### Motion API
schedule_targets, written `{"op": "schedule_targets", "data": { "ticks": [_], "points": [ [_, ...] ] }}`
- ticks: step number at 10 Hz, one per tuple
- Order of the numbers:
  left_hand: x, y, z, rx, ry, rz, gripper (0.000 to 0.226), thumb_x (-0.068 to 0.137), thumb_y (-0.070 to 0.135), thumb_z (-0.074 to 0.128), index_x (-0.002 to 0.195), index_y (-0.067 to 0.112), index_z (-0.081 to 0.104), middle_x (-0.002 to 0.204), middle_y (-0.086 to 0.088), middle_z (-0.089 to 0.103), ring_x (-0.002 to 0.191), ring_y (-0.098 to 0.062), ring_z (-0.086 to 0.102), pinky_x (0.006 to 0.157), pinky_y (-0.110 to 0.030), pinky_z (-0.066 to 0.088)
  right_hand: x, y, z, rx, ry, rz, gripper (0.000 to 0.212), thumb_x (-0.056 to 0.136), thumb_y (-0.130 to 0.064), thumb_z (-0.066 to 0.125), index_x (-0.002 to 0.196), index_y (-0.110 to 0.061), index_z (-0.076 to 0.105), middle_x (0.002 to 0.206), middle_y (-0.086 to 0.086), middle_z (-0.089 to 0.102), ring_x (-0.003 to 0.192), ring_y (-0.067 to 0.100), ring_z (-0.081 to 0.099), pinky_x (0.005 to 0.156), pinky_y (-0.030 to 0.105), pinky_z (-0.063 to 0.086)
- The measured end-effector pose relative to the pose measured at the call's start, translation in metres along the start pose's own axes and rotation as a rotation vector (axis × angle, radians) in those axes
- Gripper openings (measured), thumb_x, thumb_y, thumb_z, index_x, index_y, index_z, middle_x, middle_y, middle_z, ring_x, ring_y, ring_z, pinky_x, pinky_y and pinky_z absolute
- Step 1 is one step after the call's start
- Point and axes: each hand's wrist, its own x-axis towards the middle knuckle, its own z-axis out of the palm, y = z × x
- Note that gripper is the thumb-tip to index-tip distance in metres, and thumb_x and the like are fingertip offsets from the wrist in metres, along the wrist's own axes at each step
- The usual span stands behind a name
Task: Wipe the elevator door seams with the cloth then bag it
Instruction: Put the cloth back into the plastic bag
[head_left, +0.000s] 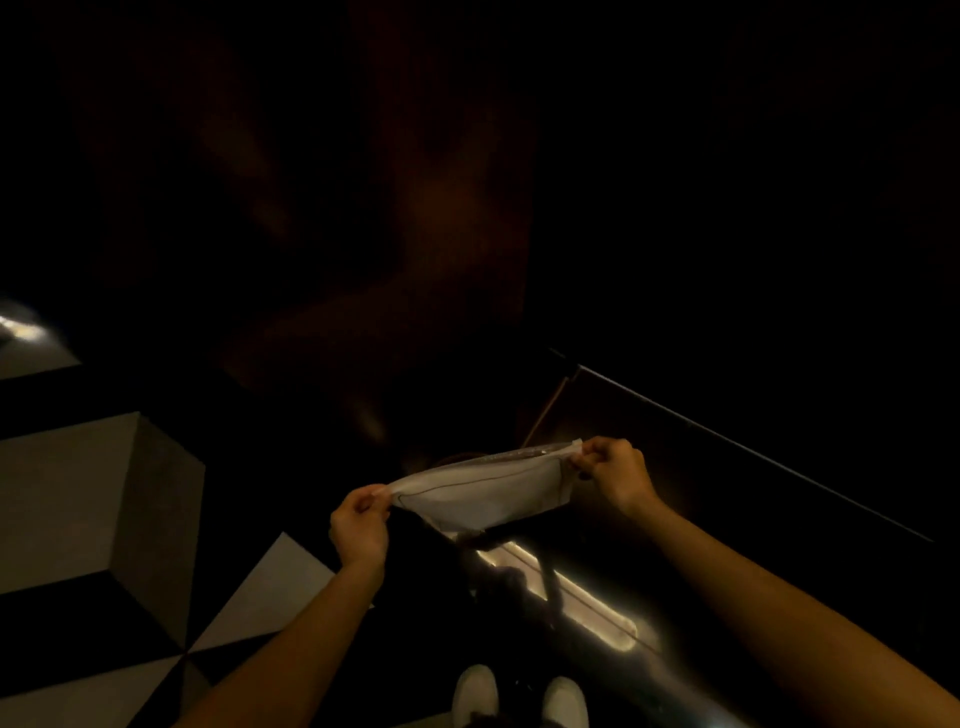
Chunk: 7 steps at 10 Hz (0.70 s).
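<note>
Where the little light falls, low and just right of centre in the frame, a white cloth (485, 493) stretched flat between two bare hands, a thin dark line of stitching running near its edge and a shinier, clear strip along its far edge, perhaps the mouth of a bag, though too dim to tell. Left hand (359, 525) below and left of centre, fingers curled closed, thumb and fingertips pinching the cloth's left corner. Right hand (615, 475) a little higher and further right, likewise closed, pinching the right corner between thumb and fingers. Both forearms bare, coming up from the bottom edge of the frame. Under the cloth and slanting down toward the lower right, a strip of bright metal (582, 597) in the floor, catching a long glare, with dark shadows across it. White shoes (519, 699) at the bottom edge, just left of that strip. Black and pale floor tiles (78, 499) across the lower left. Upper half of the frame almost black, only a faint reddish blur near the middle, nothing sure to be made out
</note>
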Motion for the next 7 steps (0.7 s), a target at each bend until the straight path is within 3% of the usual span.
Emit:
{"op": "schedule_targets", "data": {
  "ticks": [2, 3, 4, 5, 6, 7],
  "points": [
    [0.084, -0.086, 0.020, -0.041, 0.064, 0.003, 0.007, 0.091, 0.004, 0.057, 0.092, 0.003, 0.064, 0.087, -0.011, 0.062, 0.086, -0.025, 0.057, 0.085, -0.036, 0.047, 0.082, 0.072, 0.091, 0.021, -0.094, 0.003, 0.009, 0.090, -0.007, 0.058, 0.087, -0.012, 0.065, 0.088, 0.012, 0.065, 0.083, 0.024, 0.062, 0.075, 0.030, 0.052],
    [0.116, -0.118, 0.032, -0.104, 0.075, -0.016, 0.006, 0.089, 0.001, 0.058, 0.088, 0.004, 0.064, 0.076, -0.005, 0.060, 0.087, -0.026, 0.057, 0.084, -0.035, 0.047, 0.112, 0.094, 0.127, 0.110, -0.123, 0.063, 0.007, 0.090, -0.008, 0.058, 0.093, -0.011, 0.064, 0.093, 0.012, 0.064, 0.085, 0.023, 0.060, 0.076, 0.032, 0.050],
    [0.142, -0.139, 0.046, -0.152, 0.090, -0.016, 0.002, 0.087, 0.003, 0.062, 0.088, 0.003, 0.064, 0.076, -0.005, 0.060, 0.087, -0.025, 0.058, 0.085, -0.034, 0.048, 0.140, 0.108, 0.153, 0.195, -0.160, 0.097, 0.010, 0.091, -0.006, 0.056, 0.091, -0.015, 0.059, 0.095, 0.011, 0.063, 0.076, 0.015, 0.057, 0.062, 0.018, 0.048],
    [0.165, -0.145, 0.054, -0.156, 0.072, 0.010, 0.003, 0.085, 0.007, 0.066, 0.087, 0.005, 0.064, 0.086, -0.011, 0.063, 0.091, -0.028, 0.060, 0.090, -0.037, 0.050, 0.157, 0.111, 0.166, 0.308, -0.203, 0.142, 0.021, 0.094, 0.003, 0.045, 0.109, -0.010, 0.051, 0.094, 0.006, 0.059, 0.073, 0.008, 0.053, 0.045, 0.008, 0.043],
    [0.184, -0.143, 0.058, -0.142, 0.009, 0.018, 0.008, 0.086, 0.008, 0.065, 0.093, 0.009, 0.063, 0.099, -0.014, 0.064, 0.100, -0.031, 0.061, 0.094, -0.042, 0.050, 0.167, 0.111, 0.166, 0.349, -0.250, 0.145, 0.039, 0.095, 0.002, 0.044, 0.131, -0.011, 0.040, 0.114, 0.005, 0.055, 0.090, 0.014, 0.057, 0.068, 0.022, 0.051],
    [0.173, -0.135, 0.058, -0.148, 0.029, 0.012, 0.025, 0.090, 0.007, 0.059, 0.115, 0.007, 0.058, 0.115, -0.016, 0.061, 0.107, -0.031, 0.058, 0.094, -0.039, 0.048, 0.162, 0.110, 0.160, 0.334, -0.283, 0.154, 0.060, 0.094, -0.001, 0.046, 0.147, -0.017, 0.023, 0.136, 0.009, 0.047, 0.122, 0.028, 0.048, 0.095, 0.041, 0.044]
  ]
}}
